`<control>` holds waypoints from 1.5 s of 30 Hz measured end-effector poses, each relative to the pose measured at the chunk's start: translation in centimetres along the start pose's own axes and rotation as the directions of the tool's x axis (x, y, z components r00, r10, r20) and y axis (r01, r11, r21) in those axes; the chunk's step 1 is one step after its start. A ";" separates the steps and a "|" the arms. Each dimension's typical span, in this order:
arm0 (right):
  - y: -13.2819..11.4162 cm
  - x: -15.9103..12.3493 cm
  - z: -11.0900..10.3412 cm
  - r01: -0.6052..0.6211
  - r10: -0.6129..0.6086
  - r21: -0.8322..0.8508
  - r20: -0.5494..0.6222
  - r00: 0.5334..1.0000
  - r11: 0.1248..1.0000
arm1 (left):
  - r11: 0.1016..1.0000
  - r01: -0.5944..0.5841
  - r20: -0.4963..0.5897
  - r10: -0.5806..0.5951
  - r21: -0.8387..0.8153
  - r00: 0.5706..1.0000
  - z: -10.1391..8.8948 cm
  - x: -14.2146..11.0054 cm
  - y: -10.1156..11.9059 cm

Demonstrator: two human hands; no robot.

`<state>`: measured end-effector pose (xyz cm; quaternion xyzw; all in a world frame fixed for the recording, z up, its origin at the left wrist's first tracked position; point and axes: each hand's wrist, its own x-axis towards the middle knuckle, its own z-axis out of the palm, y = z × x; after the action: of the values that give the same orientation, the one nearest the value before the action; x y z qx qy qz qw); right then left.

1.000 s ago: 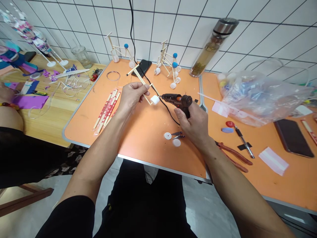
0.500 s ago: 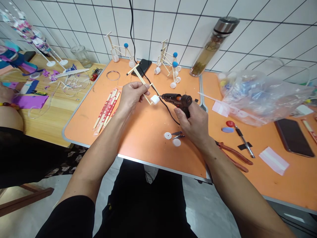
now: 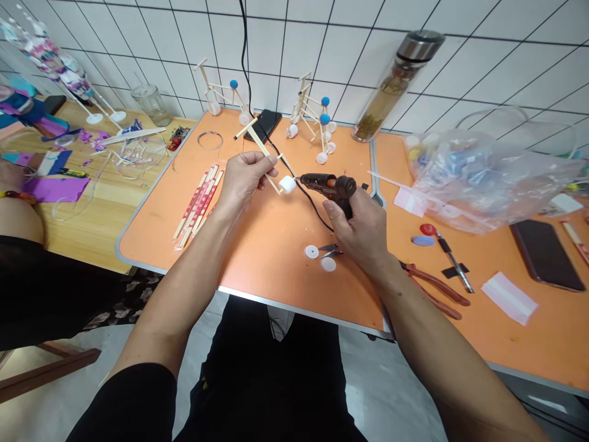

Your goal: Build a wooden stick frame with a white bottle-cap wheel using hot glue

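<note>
Out at the far left, a bundle of chopsticks in red-printed paper sleeves [image 3: 197, 199] is lying on the smooth orange worktop [image 3: 151, 239]. The left hand [image 3: 246, 181] is pinching a thin wooden stick frame [image 3: 263, 150] between thumb and fingers, the frame's slender, squared-off sticks slanting up toward eleven o'clock. A chunky white plastic piece [image 3: 288, 185] is sitting at the frame's lower end, and this is where the work is happening, just right of the left hand, above the middle of the worktop.

The right hand [image 3: 361, 230] is clenching the grip of a black hot glue gun [image 3: 327, 183] — its nozzle is pointing toward nine o'clock, just beside the white plastic piece. A black cord [image 3: 307, 199] is curving away from the gun. At six o'clock from the gun, two flat white discs [image 3: 311, 252] are lying beside a small dark metal tool [image 3: 329, 250].

Farther right, red-handled pliers [image 3: 437, 290] are resting on the worktop, a crumpled clear plastic bag [image 3: 483, 178] is slumping behind them, and a glossy black phone [image 3: 546, 255] is lying flat.
</note>
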<state>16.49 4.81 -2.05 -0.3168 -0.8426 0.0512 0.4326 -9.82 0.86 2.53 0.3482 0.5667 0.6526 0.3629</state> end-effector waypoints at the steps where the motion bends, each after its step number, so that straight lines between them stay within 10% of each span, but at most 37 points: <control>1: 0.0 0.0 0.0 0.001 -0.001 -0.001 0.000 1.000 1.000 | 1.000 -0.001 0.001 0.001 -0.001 1.000 0.0 0.0 0.0; 45: -1.8 -0.1 -0.7 0.028 -0.046 0.147 0.117 0.992 0.989 | 0.999 0.020 -0.038 -0.021 -0.029 0.999 -0.2 0.2 0.3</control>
<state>16.17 3.23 -1.01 -0.2652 -0.8670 0.1230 0.4037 -10.13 0.93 2.84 0.3247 0.5678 0.6634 0.3636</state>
